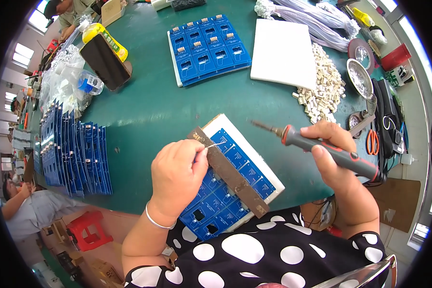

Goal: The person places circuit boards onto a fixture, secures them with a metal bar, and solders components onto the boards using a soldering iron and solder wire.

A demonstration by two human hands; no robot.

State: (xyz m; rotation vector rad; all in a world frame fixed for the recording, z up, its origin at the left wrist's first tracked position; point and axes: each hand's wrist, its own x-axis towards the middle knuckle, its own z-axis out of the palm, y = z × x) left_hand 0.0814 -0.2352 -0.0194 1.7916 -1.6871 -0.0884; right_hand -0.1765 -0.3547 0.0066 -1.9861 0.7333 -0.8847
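blue circuit boards (pixel 233 175) lie in a white tray (pixel 273 177) under a rusty metal bar (pixel 230 173), seemingly weighted flat. over that bar the left hand (pixel 177 177) pinches solder wire (pixel 215 144); right of it the right hand (pixel 333 153) grips a soldering iron (pixel 321 146), tip raised clear.
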